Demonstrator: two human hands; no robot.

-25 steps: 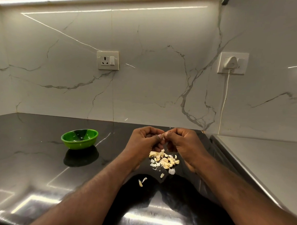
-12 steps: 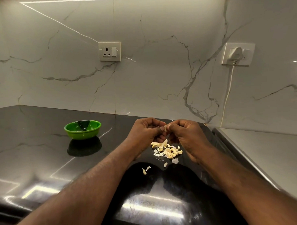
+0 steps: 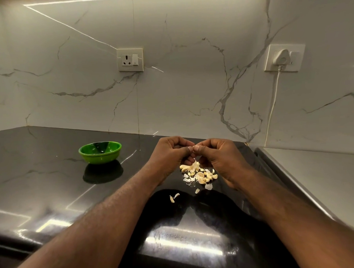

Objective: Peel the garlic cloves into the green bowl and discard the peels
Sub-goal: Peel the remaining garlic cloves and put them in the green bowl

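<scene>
**Item 1. Small pale garlic clove** (image 3: 195,160): held in the air just above the heap and almost wholly hidden; only a pale wisp shows below the thumbs.

**Item 2. Left hand** (image 3: 170,154) and **right hand** (image 3: 219,158): both are curled, thumb tips meeting at the centre, and each pinches the clove from its own side.

**Item 3. Heap of cream-coloured garlic cloves and white papery peels** (image 3: 199,174): lies on the counter directly below the hands. Peeled and unpeeled pieces cannot be told apart here.

**Item 4. Two stray peel scraps** (image 3: 174,197): lie nearer than the heap and slightly left of it.

**Item 5. Small round glossy green bowl** (image 3: 101,157): stands well apart to the left of the hands, upright. No cloves show inside from this angle.

**Item 6. Polished black stone counter** (image 3: 43,178): carries all of the above.

**Item 7. Pale grey surface** (image 3: 324,178): adjoins the counter on the right.

**Item 8. White wall socket** (image 3: 130,60): set in the marble wall, far centre.

**Item 9. White plug with trailing cord** (image 3: 282,57): far right.

**Handling note (judgement).** The step in hand is stripping the skin.
- Keep one thumb anchoring the clove while the other nail lifts the skin at the tip and draws it off in one strip.
- Work over the heap so the flakes fall together.
- Carry only the bare clove left to the bowl, since loose skin clings to fingers and may ride along.
</scene>
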